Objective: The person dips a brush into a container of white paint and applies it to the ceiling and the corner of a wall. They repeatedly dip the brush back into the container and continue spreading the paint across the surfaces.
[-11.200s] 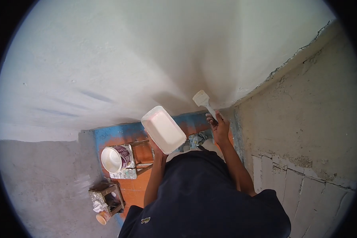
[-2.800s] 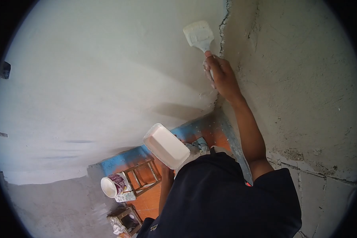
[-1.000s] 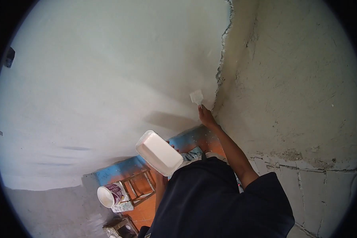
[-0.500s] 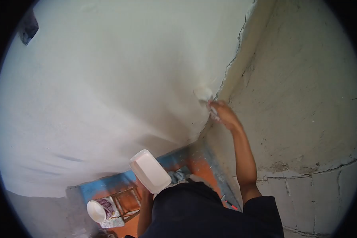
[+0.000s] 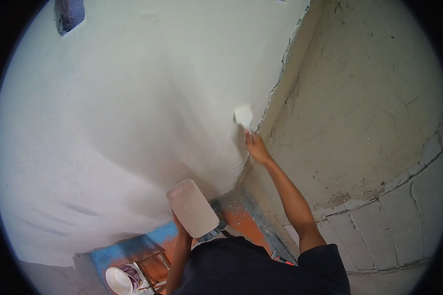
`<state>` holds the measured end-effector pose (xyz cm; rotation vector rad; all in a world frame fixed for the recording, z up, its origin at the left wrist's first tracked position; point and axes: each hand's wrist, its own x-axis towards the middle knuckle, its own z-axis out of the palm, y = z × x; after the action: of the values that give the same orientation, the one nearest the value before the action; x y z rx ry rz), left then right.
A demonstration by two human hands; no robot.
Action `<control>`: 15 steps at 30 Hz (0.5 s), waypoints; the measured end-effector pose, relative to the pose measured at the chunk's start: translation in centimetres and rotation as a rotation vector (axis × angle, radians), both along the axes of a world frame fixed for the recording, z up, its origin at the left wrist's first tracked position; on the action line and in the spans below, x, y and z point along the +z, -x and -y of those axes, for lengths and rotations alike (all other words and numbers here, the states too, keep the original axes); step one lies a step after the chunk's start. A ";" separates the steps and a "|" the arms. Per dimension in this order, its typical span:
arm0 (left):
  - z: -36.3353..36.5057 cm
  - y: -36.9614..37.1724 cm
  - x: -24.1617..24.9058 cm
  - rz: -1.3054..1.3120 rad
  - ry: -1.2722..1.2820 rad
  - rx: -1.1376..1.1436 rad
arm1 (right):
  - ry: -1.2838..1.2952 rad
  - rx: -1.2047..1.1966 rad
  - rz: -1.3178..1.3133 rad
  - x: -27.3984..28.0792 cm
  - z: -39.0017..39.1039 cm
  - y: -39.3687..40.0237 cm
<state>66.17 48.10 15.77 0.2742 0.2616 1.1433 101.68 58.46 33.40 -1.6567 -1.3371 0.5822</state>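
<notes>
A wide paintbrush (image 5: pixel 242 116) with pale bristles is held by its handle in my right hand (image 5: pixel 257 148). Its bristles are against or very near the white wall (image 5: pixel 133 98), just left of the jagged corner edge; contact cannot be made out. Lower down, my left hand (image 5: pixel 179 225) grips a shallow rectangular plastic tub (image 5: pixel 193 209) at its left side and from below. Most of those fingers are hidden behind the tub. Its inside looks pale and smooth.
To the right stands a bare grey-brown plaster wall (image 5: pixel 359 123) with cracks. A white bucket (image 5: pixel 119 280) sits beside a wooden frame (image 5: pixel 155 268) at lower left. A red-and-black tool (image 5: pixel 284 260) lies near the wall's foot. The floor (image 5: pixel 246 223) is orange with a blue border.
The brush and my right hand have shifted slightly left, the bristles now pointing up. The tub in my left hand appears a little further right. The whole view has tilted somewhat.
</notes>
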 end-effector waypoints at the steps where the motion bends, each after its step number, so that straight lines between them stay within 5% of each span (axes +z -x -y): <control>1: 1.0 0.4 0.3 0.012 -0.001 -0.005 | 0.083 0.028 -0.004 -1.6 0.3 -0.6; 4: 3.9 2.7 0.9 0.032 0.002 -0.036 | 0.418 0.068 0.038 -3.5 1.8 -2.3; 7: 3.4 3.1 2.7 0.074 -0.044 -0.087 | 0.195 0.105 0.246 -2.6 2.7 -4.3; 10: 4.9 1.7 7.6 0.212 -0.011 -0.111 | 0.198 0.156 0.107 8.9 6.0 -2.2; 15: 5.8 1.8 6.3 0.151 -0.077 -0.127 | -0.278 -0.063 0.631 24.4 6.9 -1.1</control>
<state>64.34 42.32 22.08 0.2666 0.0661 1.0442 102.83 51.60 57.82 -1.7017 -1.7041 -0.1898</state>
